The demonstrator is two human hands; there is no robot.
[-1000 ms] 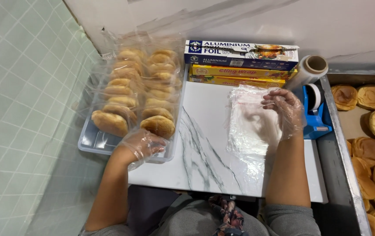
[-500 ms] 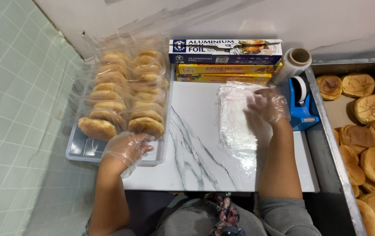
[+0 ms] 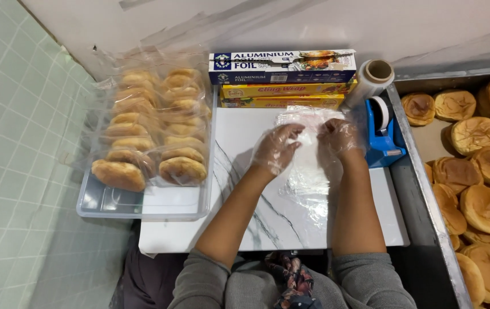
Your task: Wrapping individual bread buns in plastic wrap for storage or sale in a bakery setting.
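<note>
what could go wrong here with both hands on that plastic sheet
The thin clear plastic sheet lies wrinkled on the marble board, and the gloved left hand and right hand both press on its far end, so it may cling to the gloves or fold onto itself. The blue tape dispenser sits right beside the right hand; its cutting edge could snag the glove or sheet.
</note>
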